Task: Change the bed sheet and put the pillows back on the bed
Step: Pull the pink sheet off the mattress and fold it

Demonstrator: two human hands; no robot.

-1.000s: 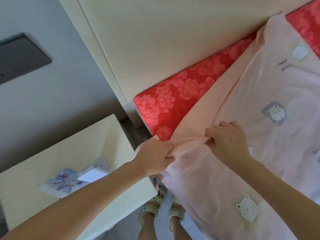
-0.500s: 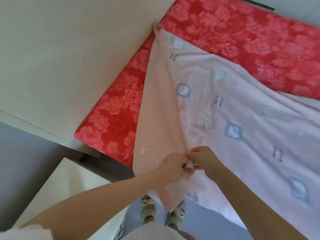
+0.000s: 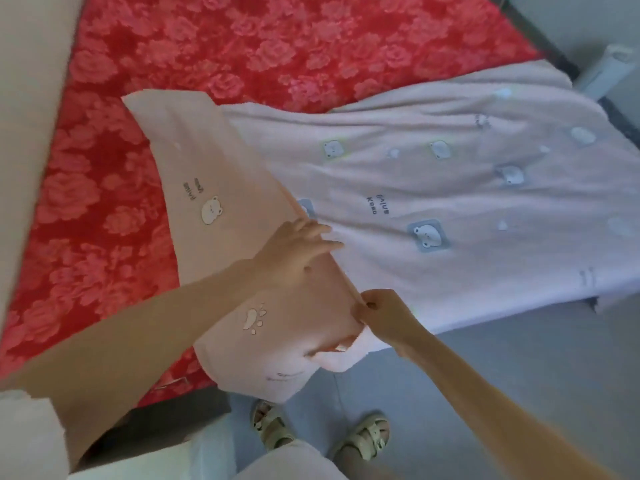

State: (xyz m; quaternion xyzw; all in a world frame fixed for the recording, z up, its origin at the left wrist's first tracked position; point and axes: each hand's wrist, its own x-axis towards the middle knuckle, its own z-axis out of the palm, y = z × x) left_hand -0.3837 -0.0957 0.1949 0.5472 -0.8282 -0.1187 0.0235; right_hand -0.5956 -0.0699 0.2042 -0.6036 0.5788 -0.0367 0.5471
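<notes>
head: left hand (image 3: 294,252) flat on sheet (image 3: 433,188), right hand (image 3: 384,318) pinches it.

Pale pink sheet (image 3: 415,188) (bear and paw prints), red rose-patterned mattress (image 3: 242,39), grey floor (image 3: 519,358)

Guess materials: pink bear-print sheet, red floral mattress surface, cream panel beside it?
Pink sheet: thin matte woven fabric, probably cotton or a blend; it creases and folds over softly where the right hand pinches it. Red mattress surface: textile with tone-on-tone roses, maybe jacquard or plush; blur leaves it open. Cream panel: smooth, likely painted or laminated board.
</notes>
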